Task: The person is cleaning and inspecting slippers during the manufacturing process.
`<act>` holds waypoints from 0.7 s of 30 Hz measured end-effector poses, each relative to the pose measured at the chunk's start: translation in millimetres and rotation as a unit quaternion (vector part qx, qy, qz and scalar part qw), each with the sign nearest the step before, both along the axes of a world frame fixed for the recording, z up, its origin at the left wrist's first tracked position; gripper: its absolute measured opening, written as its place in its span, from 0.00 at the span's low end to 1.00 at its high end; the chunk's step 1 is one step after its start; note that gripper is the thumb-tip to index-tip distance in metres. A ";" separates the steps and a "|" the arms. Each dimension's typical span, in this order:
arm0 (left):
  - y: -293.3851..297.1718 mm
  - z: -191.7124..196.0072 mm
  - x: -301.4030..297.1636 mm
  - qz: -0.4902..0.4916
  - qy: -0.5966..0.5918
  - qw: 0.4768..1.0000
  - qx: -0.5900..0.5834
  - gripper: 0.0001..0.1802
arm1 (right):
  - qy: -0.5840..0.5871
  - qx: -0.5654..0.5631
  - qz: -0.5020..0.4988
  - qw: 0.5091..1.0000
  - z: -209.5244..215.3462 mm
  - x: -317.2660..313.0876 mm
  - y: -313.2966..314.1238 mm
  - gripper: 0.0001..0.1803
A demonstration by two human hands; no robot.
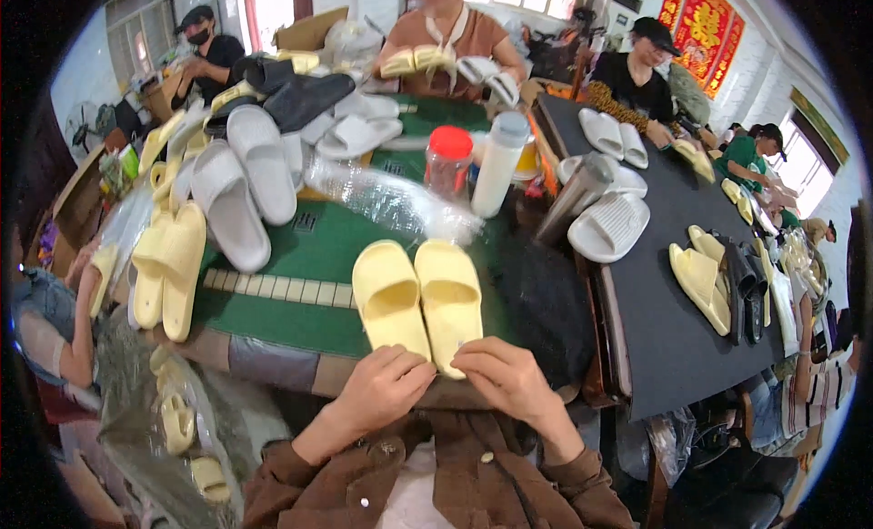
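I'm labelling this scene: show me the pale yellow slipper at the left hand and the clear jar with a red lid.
Pale yellow slipper (396,320), head view: on its footbed.
Clear jar with red lid (446,172), head view: on its body.

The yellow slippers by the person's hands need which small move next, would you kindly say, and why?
Perhaps turn the left slipper parallel to the right slipper: its toe angles leftward, the other points nearly straight away, and the left hand is at its heel.

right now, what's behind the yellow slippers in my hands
Past the toes of the yellow slippers, crumpled clear plastic lies on the green surface, near a red-lidded jar and a grey-capped white bottle. Whatever the slippers cover can't be seen.
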State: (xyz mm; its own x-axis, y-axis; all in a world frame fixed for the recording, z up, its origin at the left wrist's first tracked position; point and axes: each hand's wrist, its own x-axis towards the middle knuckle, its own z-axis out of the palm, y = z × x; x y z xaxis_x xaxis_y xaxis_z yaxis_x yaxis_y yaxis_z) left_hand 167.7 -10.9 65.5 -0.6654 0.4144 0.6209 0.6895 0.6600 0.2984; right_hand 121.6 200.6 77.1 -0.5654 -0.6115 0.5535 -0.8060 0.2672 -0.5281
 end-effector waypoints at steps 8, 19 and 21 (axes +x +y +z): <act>-12.3 -12.9 3.7 -0.041 0.000 0.999 -0.033 0.09 | -0.023 0.060 0.084 0.994 9.6 -1.9 7.3 0.11; -7.7 -17.3 6.2 -0.039 0.009 0.999 -0.030 0.07 | 0.031 0.123 0.006 0.992 26.7 2.0 29.0 0.10; -11.2 -16.9 5.0 -0.022 0.021 0.999 -0.026 0.07 | 0.017 0.116 -0.007 0.993 29.1 1.3 33.0 0.10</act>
